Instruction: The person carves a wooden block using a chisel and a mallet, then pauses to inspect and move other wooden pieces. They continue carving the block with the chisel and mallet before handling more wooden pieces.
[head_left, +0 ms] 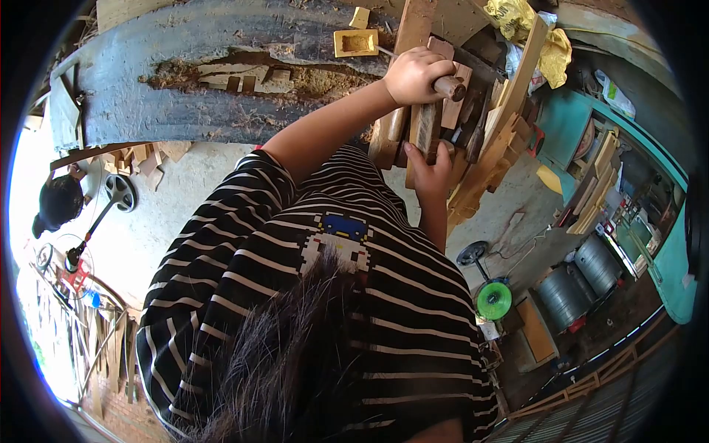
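My left hand (417, 76) is closed in a fist around a round wooden handle (450, 88), whose end sticks out on the right. A thin metal shaft (385, 51) emerges on the other side of this fist, toward a small yellow wood block (356, 43) with a rectangular hollow. That block lies on a big dark, weathered timber (185, 66). Lower down, my right hand (432, 177) has thumb and fingers around the near end of a wooden bar (425, 131). Part of its grip is hidden. A smaller yellow offcut (360, 17) sits behind the hollowed block.
Chips and a ragged cavity (251, 77) mark the timber. Boards and tools crowd the right, beside a long plank (509, 96) and yellow plastic bag (557, 59). A fan with green blades (494, 300) and metal drums (565, 295) stand lower right. Another person (60, 199) is at left.
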The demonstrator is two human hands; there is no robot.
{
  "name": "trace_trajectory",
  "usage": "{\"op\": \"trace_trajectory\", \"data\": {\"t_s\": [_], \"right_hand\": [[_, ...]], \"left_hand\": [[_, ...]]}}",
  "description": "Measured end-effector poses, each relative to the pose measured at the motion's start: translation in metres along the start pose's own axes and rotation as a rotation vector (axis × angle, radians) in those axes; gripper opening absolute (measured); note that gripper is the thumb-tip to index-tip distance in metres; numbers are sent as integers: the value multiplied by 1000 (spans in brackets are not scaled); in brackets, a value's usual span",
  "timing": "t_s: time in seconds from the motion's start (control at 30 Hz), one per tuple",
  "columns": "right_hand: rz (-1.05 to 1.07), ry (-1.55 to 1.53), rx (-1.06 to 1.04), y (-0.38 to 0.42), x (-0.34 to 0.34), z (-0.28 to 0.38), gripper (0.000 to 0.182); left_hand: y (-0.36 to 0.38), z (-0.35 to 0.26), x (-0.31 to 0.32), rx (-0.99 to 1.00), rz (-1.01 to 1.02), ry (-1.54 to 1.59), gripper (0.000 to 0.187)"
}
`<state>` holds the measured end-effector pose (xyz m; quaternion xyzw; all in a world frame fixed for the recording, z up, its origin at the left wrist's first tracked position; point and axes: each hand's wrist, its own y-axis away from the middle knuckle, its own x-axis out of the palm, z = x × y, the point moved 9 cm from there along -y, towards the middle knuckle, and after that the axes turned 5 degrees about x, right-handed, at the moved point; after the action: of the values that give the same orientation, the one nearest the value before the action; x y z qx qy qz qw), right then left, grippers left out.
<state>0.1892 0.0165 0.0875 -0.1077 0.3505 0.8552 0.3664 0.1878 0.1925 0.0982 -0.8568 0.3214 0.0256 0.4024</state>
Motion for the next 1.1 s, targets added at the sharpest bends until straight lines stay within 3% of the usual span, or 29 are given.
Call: {"op": "trace_trajectory", "data": {"t_s": [0.37, 0.47, 0.63, 0.77, 0.87, 0.9, 0.97, 1.0, 1.03, 1.1], "right_hand": [[-40, -66, 0, -8, -13, -22, 33], [-202, -168, 183, -4, -39, -26, 36], [-384, -305, 40, 10, -100, 23, 43], [-336, -505, -137, 29, -101, 99, 52], [-350, -241, -115, 4, -77, 72, 44], [-244, 217, -68, -6, -59, 69, 40], [-143, -35, -154, -10, -39, 81, 40], [-167, 273, -12, -13, -53, 76, 36], [-104, 25, -63, -9, -50, 96, 32], [-188, -99, -202, -1, -63, 118, 32]], "left_hand": [[-8, 2, -1, -44, -52, -63, 26], [-13, 8, 0, -99, -105, -116, 24], [-20, 27, 0, -206, -151, -244, 25], [-26, 33, -4, -236, -187, -206, 29], [-27, 36, -6, -254, -179, -229, 30], [-27, 37, -6, -269, -174, -242, 31], [-24, 41, -7, -293, -204, -248, 31], [-24, 44, -5, -304, -196, -243, 30], [-23, 45, -6, -317, -183, -241, 29], [-25, 44, -5, -329, -151, -221, 24]]}}
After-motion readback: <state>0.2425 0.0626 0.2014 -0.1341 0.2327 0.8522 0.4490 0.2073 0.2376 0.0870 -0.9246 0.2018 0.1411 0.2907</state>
